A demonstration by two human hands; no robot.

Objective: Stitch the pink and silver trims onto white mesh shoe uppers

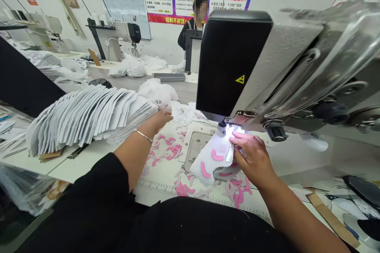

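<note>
A white mesh fabric piece (pixel 212 158) with pink curved patches lies under the lit needle area of the sewing machine (pixel 234 63). My right hand (pixel 249 152) grips its right edge, with thumb and fingers closed on the cloth close to the needle. My left hand (pixel 162 120) is at the right end of a long fanned stack of white fabric pieces (pixel 92 118). Its fingers are curled together, and what they hold, if anything, is hidden. Loose pink curved pieces (pixel 173 151) are scattered on the table between my hands, and more lie below the mesh piece.
A white bag (pixel 157 93) with handwriting stands behind the stack. More sewing machines (pixel 114 35) line the far bench, where a person (pixel 190 27) is behind one. A brown strip (pixel 332 219) lies at right. The machine head hangs low over my right hand.
</note>
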